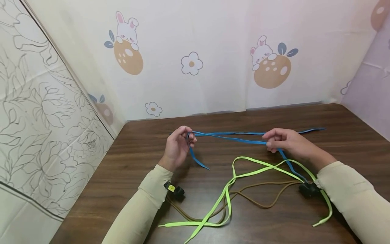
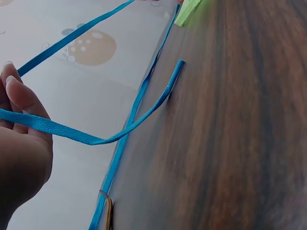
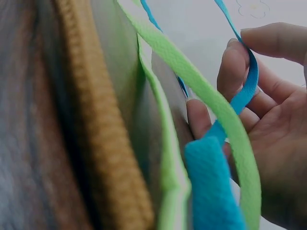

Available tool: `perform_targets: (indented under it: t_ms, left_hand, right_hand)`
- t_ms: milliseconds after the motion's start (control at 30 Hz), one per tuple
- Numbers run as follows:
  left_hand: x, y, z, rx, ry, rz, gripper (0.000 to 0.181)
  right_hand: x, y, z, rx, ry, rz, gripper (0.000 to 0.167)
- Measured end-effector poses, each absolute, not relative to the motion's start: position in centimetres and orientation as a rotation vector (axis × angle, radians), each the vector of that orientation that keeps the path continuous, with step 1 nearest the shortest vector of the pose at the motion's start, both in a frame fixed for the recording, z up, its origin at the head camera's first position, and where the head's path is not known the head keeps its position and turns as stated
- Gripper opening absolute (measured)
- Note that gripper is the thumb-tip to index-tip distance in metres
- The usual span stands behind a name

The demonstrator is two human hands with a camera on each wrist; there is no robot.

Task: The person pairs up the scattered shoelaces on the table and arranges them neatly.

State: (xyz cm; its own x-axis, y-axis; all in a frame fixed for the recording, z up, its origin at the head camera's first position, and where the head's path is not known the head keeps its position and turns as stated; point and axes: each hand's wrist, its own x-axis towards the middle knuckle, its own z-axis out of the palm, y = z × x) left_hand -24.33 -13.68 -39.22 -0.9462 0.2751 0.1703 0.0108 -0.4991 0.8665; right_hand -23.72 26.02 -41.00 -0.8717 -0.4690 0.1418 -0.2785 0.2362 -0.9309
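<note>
A flat blue shoelace (image 1: 240, 139) stretches between both hands above the table. My left hand (image 1: 177, 146) pinches it, and a short end hangs below that hand, also visible as the blue shoelace (image 2: 76, 134) in the left wrist view. My right hand (image 1: 289, 141) pinches the other part between thumb and forefinger, with the rest running down toward the wrist. Behind, another blue length (image 1: 231, 133) lies across the table; whether it belongs to the same lace I cannot tell. In the right wrist view, the yellow-green shoelace (image 3: 201, 86) partly covers the right hand.
Nearer the front of the wooden table (image 1: 122, 189), a yellow-green shoelace (image 1: 226, 186) lies in crossing loops over a brown cord (image 1: 265, 206). A patterned wall covering (image 1: 219, 84) rises behind the table, and another stands at the left.
</note>
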Motion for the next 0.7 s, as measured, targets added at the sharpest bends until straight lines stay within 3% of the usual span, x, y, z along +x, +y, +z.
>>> perform_targets:
  t_ms: [700]
  left_hand:
    - [-25.1,-15.7,-39.2,0.485,1.361,2.577,0.041]
  right_hand:
    - [-24.1,26.2,-41.4,-0.740,2.265,-1.791,0.031]
